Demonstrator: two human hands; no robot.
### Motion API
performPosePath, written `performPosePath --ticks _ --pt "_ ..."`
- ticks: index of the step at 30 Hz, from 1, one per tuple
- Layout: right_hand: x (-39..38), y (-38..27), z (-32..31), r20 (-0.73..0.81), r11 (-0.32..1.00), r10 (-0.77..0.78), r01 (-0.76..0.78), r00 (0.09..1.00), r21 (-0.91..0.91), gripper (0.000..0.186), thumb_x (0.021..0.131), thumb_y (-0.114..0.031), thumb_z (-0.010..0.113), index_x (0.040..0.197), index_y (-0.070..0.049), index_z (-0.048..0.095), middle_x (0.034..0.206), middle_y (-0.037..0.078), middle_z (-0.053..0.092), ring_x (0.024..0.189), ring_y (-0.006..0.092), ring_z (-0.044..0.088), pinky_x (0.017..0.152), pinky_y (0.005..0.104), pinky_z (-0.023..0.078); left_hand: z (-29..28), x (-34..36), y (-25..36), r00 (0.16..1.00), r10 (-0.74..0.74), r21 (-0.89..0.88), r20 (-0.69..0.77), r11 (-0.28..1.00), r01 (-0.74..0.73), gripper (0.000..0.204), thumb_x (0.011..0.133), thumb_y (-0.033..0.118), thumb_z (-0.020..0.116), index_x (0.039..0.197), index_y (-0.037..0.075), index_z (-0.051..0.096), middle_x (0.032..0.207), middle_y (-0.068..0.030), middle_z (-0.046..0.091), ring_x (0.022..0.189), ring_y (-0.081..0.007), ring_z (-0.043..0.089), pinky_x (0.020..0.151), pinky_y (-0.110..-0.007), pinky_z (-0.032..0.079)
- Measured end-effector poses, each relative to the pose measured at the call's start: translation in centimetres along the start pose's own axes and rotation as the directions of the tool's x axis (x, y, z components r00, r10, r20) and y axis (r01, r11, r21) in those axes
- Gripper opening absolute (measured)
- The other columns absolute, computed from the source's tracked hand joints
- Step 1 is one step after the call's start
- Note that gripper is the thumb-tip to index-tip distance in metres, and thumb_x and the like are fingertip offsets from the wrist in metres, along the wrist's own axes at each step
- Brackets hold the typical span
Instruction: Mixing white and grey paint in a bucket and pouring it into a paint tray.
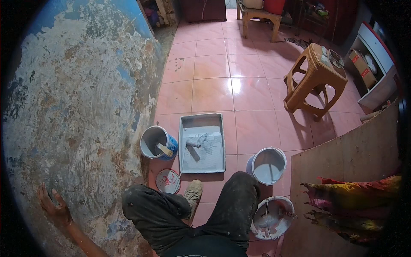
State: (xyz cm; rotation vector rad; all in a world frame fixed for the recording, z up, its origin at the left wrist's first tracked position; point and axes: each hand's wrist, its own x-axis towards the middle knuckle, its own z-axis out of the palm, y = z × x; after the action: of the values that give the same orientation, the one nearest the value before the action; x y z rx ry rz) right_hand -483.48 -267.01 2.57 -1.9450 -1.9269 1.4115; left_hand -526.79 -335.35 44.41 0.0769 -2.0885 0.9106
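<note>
My left hand rests against the peeling, patchy wall at the left, fingers apart and nothing in it. My right hand does not show. On the floor ahead of my knees lies a grey paint tray with pale paint in it. A dark stick-like handle and a thin rod lie over the tray. Left of it stands a blue-and-white bucket with a brush handle in it. Nearer to me is a round, red-marked lid.
To the right stand a white bucket of pale paint and a paint-smeared bucket with a wire handle. A brown plastic stool stands farther off. A wooden board with colourful cloth rises at right. Pink tiles cover the floor.
</note>
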Motion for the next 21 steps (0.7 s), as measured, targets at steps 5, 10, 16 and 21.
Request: performPosePath --ticks 5,10,16,21 --pt "-0.3 0.2 0.1 0.010 1.000 0.016 -0.016 1.000 -0.010 0.047 0.097 -0.049 0.049 0.099 -0.004 0.062 0.082 0.011 0.058 0.068 0.0241 0.053 0.060 0.0372 0.043 -0.3 0.2 0.4 1.000 -0.001 0.021 0.025 1.000 0.001 0.036 0.104 0.026 0.052 0.131 0.005 0.062 0.137 -0.0157 0.059 0.129 -0.0342 0.055 0.105 -0.048 0.046" --pt "-0.6 0.0 -0.1 0.015 1.000 0.018 -0.017 1.000 -0.023 0.047 0.096 -0.050 0.049 0.098 -0.005 0.062 0.081 0.010 0.057 0.067 0.0239 0.052 0.059 0.0371 0.043 0.2 -0.4 0.4 0.999 -0.025 -0.007 0.025 1.000 0.026 0.035 0.103 0.025 0.053 0.131 0.004 0.062 0.136 -0.0165 0.059 0.127 -0.0341 0.057 0.103 -0.047 0.047" --pt "-1.6 -1.0 0.5 0.034 0.999 0.046 -0.045 0.998 -0.027 0.048 0.096 -0.051 0.049 0.097 -0.005 0.062 0.080 0.010 0.057 0.066 0.0236 0.052 0.058 0.0370 0.042 0.5 0.0 -0.1 1.000 0.010 -0.002 0.013 1.000 -0.010 0.035 0.103 0.024 0.054 0.130 0.003 0.062 0.133 -0.0167 0.061 0.126 -0.0344 0.057 0.103 -0.048 0.047" --pt "-1.8 -1.0 0.5 0.042 0.998 0.055 -0.054 0.998 -0.034 0.048 0.096 -0.052 0.049 0.096 -0.006 0.061 0.079 0.009 0.056 0.065 0.0233 0.051 0.057 0.0369 0.041 0.2 0.4 0.8 1.000 -0.012 -0.022 0.011 1.000 0.012 0.034 0.103 0.023 0.054 0.128 0.002 0.063 0.133 -0.0173 0.061 0.126 -0.0348 0.057 0.103 -0.048 0.047"
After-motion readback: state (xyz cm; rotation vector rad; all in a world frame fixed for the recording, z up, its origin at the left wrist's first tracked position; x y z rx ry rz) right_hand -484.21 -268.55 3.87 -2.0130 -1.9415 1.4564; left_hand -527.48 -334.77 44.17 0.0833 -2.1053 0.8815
